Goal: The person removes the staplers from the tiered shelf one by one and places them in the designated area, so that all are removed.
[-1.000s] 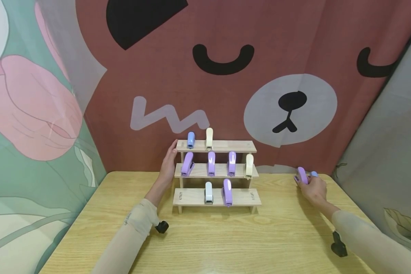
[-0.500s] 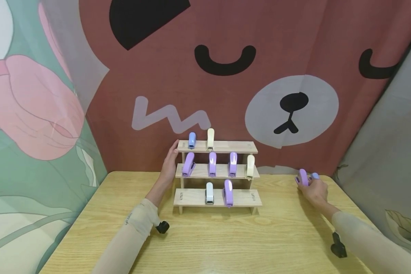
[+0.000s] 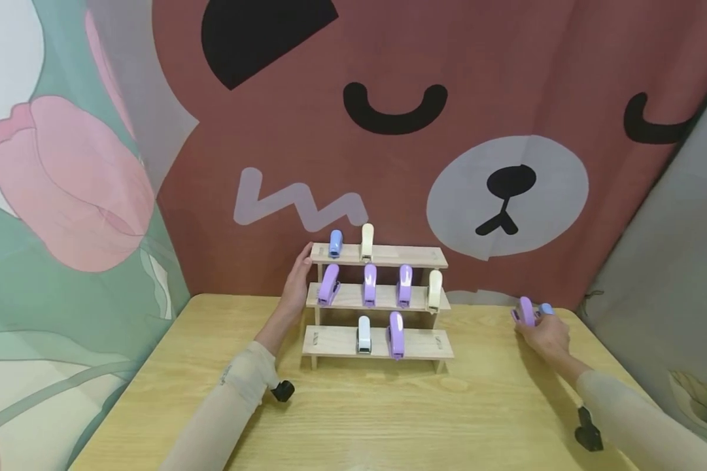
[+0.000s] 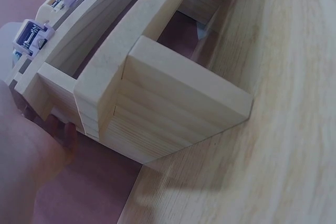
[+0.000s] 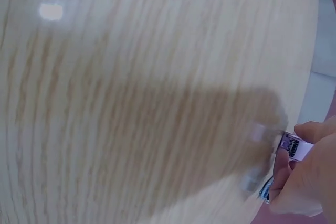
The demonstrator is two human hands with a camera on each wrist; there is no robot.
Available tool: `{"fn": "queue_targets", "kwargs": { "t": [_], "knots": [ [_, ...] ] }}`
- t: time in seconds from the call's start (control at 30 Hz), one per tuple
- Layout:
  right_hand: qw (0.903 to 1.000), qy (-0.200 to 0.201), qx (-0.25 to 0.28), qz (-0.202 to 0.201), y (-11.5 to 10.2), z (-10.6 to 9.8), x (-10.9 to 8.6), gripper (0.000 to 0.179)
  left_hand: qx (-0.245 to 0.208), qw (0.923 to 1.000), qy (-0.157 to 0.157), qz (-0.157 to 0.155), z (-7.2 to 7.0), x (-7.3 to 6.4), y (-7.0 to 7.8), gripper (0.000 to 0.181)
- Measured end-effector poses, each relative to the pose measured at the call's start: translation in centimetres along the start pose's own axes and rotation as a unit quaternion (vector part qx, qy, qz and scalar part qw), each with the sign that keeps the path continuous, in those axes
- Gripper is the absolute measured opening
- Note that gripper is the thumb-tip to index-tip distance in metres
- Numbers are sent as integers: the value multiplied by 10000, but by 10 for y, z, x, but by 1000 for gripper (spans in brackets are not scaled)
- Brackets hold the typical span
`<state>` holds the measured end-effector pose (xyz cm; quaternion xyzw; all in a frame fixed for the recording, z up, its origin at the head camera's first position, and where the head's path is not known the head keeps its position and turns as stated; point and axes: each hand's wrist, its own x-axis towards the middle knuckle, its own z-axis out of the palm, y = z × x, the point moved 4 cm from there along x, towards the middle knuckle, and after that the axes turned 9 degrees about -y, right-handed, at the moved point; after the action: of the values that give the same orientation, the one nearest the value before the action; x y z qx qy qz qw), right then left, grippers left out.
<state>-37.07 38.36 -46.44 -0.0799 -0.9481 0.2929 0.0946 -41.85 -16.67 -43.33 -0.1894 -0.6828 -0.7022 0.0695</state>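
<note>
A three-tier wooden rack [image 3: 430, 341] stands at the back middle of the table and carries several small staplers, purple, cream, blue and white. My left hand [image 3: 298, 284] lies flat against the rack's left side, fingers straight; in the left wrist view its palm [image 4: 26, 166] touches the rack's end post [image 4: 157, 103]. Far to the right, my right hand [image 3: 545, 332] grips a purple stapler [image 3: 526, 311] that sits on the table, with a blue stapler [image 3: 545, 308] just beside it. The right wrist view shows fingers [image 5: 310, 182] pinching the purple stapler [image 5: 292, 146].
A wooden table [image 3: 388, 412] stretches toward me in front of the rack. A printed bear cloth [image 3: 388, 131] hangs close behind the rack. Grey fabric [image 3: 671, 248] borders the table's right side. Black camera mounts [image 3: 282, 390] sit at both wrists.
The head view has shifted slightly, so everything sits a little further right. Both hands keep their places, the left on the rack's side and the right on the purple stapler.
</note>
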Motion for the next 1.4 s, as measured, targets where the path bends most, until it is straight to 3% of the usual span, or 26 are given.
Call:
{"fn": "queue_targets", "kwargs": {
  "t": [0.2, 0.5, 0.77, 1.1, 1.4],
  "knots": [
    [9989, -336, -162, 285, 2, -12, 1, 37, 34, 10000, -8, 80, 3, 3, -1, 55],
    [9987, -467, -210, 46, -18, -22, 8, 57, 21, 10000, 50, 73, 0, 1, -1, 52],
    [9989, -459, -70, -58, -51, -26, 4, 43, 54, 9999, -10, 126, -2, -3, 1, 54],
    [9977, -543, 118, -392, -95, -28, -3, 52, 5, 9998, 44, 189, -2, -3, 2, 53],
    [9959, -403, 501, -629, -132, -30, -13, 43, 44, 9998, -41, 189, 1, -1, 2, 54]
  ]
}}
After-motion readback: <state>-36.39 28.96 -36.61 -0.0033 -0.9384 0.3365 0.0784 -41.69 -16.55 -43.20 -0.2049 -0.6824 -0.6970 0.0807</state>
